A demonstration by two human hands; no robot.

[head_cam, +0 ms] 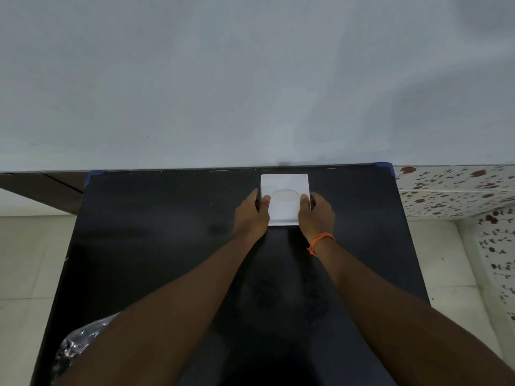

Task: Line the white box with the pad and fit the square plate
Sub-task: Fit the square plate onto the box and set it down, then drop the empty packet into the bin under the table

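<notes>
A white square plate (284,188) with a faint oval recess in its middle lies flat on top of the white box, near the far edge of the black table (167,232). Only a thin front edge of the box (282,223) shows under the plate. My left hand (252,215) grips the left side, thumb resting on the plate's top. My right hand (316,213), with an orange thread around its wrist, grips the right side the same way. The pad is hidden from view.
A pale wall rises directly behind the table's far edge. Crinkled clear plastic (75,346) sits at the near left corner of the table. Floral tiles (457,190) and a pale floor lie to the right.
</notes>
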